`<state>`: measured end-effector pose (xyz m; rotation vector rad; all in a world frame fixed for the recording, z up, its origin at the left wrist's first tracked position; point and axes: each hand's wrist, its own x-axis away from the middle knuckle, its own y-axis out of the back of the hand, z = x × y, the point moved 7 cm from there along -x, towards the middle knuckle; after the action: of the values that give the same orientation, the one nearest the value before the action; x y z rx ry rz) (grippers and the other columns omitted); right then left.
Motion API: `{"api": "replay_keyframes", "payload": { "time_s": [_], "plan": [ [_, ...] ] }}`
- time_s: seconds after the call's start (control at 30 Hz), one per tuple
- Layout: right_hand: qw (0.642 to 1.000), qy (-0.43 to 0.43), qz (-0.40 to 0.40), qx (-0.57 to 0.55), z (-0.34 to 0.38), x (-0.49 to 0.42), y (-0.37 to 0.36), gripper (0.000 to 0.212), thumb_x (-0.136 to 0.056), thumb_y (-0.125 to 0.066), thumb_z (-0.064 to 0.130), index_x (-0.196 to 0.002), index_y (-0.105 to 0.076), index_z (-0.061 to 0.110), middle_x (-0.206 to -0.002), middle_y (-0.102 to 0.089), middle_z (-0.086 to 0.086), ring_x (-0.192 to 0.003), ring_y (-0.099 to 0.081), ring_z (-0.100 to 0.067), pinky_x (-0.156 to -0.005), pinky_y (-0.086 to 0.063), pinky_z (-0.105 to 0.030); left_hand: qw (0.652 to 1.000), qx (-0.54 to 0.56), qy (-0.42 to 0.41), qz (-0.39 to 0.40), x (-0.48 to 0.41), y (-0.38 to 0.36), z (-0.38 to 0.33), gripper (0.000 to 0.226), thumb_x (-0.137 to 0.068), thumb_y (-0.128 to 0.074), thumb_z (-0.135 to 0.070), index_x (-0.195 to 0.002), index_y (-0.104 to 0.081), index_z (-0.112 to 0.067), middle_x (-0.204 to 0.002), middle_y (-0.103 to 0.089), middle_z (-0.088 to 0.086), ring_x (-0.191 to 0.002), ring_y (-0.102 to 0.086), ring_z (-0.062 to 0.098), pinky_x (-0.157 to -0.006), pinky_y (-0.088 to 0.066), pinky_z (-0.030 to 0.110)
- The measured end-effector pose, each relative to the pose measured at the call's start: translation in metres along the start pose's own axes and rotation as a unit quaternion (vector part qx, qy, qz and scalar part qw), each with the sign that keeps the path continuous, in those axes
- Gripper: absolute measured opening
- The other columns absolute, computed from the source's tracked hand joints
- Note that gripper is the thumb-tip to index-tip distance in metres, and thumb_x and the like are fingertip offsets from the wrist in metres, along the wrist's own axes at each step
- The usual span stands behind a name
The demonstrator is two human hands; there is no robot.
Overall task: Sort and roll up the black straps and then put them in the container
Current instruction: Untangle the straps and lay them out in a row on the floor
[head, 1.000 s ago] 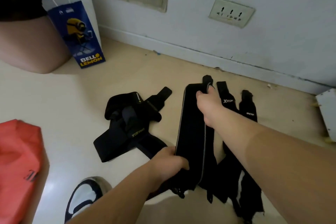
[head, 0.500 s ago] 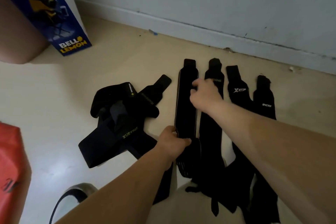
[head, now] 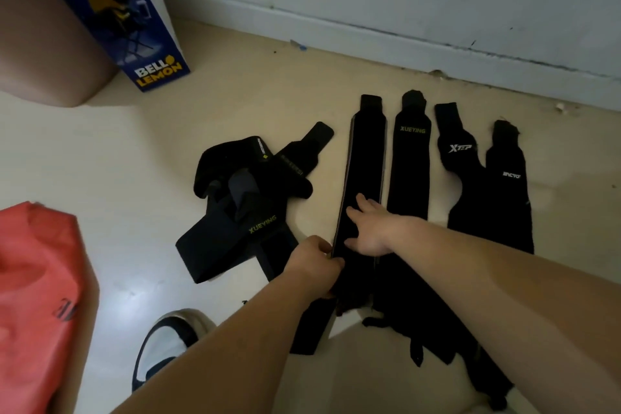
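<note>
Now left fingers (head: 332, 261) round plain strap (head: 366, 151), right fingers (head: 365, 204) flat; XUEYING (head: 412, 130), XTEP (head: 459, 148) straps beside.

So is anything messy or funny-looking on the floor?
Yes. The tangled pile is crossed and bunched, while the straight straps to its right lie side by side. The left hand pinches the edge of the long strap nearest the pile, and the right hand lies flat on it.
</note>
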<state>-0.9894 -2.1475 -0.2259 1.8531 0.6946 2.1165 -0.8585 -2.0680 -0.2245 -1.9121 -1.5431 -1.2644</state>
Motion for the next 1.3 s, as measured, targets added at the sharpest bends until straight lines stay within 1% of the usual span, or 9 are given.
{"api": "replay_keyframes", "payload": {
  "time_s": [0.2,0.33,0.43,0.57,0.73,1.0,1.13,1.2,1.3],
  "plan": [
    [0.998,-0.039,-0.031,-0.027,0.014,0.001,-0.008,0.097,-0.103,-0.059,0.056,-0.171,-0.003,0.016,-0.177,0.019,-0.008,-0.164,0.008,-0.032,-0.132,-0.016,-0.049,0.990,-0.060,0.032,0.127,0.031,0.009,0.027,0.012,-0.102,-0.064,-0.017,-0.114,-0.062,-0.017,-0.107,-0.074,0.015,-0.083,-0.080,0.027,-0.067,-0.066,0.037],
    [0.993,-0.056,-0.105,0.000,0.026,0.005,0.005,0.068,-0.102,-0.056,0.054,-0.158,-0.041,0.017,-0.165,-0.020,-0.008,-0.151,-0.024,-0.034,-0.113,-0.045,-0.048,0.996,0.024,-0.007,-0.091,0.020,0.068,0.034,0.014,-0.100,-0.063,-0.029,-0.092,-0.066,-0.017,-0.079,-0.074,0.008,-0.061,-0.075,0.023,-0.058,-0.064,0.036],
    [0.984,-0.015,-0.166,-0.070,0.042,0.002,0.019,0.044,-0.104,-0.051,0.045,-0.140,-0.058,0.019,-0.139,-0.047,-0.006,-0.125,-0.049,-0.026,-0.096,-0.055,-0.042,0.962,0.086,0.007,-0.259,0.017,0.121,0.046,0.016,-0.092,-0.067,-0.034,-0.088,-0.062,-0.019,-0.079,-0.072,0.005,-0.071,-0.073,0.025,-0.072,-0.065,0.043],
    [0.956,0.038,-0.086,-0.278,0.083,-0.011,0.014,0.041,-0.105,-0.057,0.032,-0.143,-0.060,0.017,-0.134,-0.061,-0.005,-0.115,-0.058,-0.020,-0.095,-0.047,-0.025,0.947,0.185,0.023,-0.263,0.008,0.145,0.057,0.034,-0.088,-0.078,-0.026,-0.116,-0.060,-0.018,-0.094,-0.070,0.000,-0.086,-0.071,0.021,-0.085,-0.062,0.041],
    [0.921,0.070,-0.062,-0.378,0.112,-0.028,0.015,0.031,-0.104,-0.062,0.015,-0.133,-0.056,0.018,-0.088,-0.056,0.007,-0.074,-0.054,-0.005,-0.048,-0.040,-0.008,0.952,0.247,0.044,-0.176,-0.003,0.145,0.051,0.026,-0.092,-0.080,-0.018,-0.104,-0.058,-0.015,-0.092,-0.070,0.009,-0.063,-0.069,0.020,-0.044,-0.048,0.026],
    [0.785,0.010,0.028,-0.619,0.101,-0.029,0.020,0.035,-0.093,-0.079,0.037,-0.120,-0.075,0.014,-0.106,-0.082,-0.009,-0.097,-0.079,-0.028,-0.080,-0.065,-0.040,0.954,0.296,0.009,-0.056,-0.003,0.132,0.028,0.014,-0.091,-0.072,-0.006,-0.085,-0.065,-0.016,-0.068,-0.067,0.008,-0.052,-0.058,0.016,-0.047,-0.037,0.026],
    [0.795,0.019,0.062,-0.603,0.092,-0.024,0.020,0.033,-0.098,-0.076,0.026,-0.127,-0.070,0.013,-0.115,-0.080,-0.010,-0.108,-0.076,-0.028,-0.083,-0.062,-0.038,0.961,0.238,-0.002,-0.139,0.007,0.149,0.022,0.017,-0.096,-0.058,-0.005,-0.088,-0.071,-0.014,-0.075,-0.073,0.008,-0.058,-0.064,0.019,-0.048,-0.048,0.028],
    [0.786,0.030,0.098,-0.610,0.093,-0.020,0.016,0.033,-0.100,-0.073,0.017,-0.131,-0.066,0.013,-0.123,-0.076,-0.012,-0.115,-0.072,-0.029,-0.090,-0.061,-0.041,0.955,0.156,-0.013,-0.250,0.010,0.169,0.024,0.019,-0.094,-0.053,-0.008,-0.097,-0.068,-0.019,-0.089,-0.072,0.002,-0.075,-0.066,0.019,-0.064,-0.054,0.031],
    [0.825,0.055,0.100,-0.553,0.094,-0.013,0.014,0.026,-0.100,-0.069,0.006,-0.124,-0.065,0.017,-0.125,-0.070,-0.009,-0.115,-0.065,-0.027,-0.092,-0.057,-0.043,0.961,0.125,-0.046,-0.242,0.011,0.173,0.018,0.036,-0.088,-0.052,-0.004,-0.112,-0.061,-0.029,-0.105,-0.069,-0.006,-0.093,-0.068,0.019,-0.085,-0.058,0.035]
  ]
}}
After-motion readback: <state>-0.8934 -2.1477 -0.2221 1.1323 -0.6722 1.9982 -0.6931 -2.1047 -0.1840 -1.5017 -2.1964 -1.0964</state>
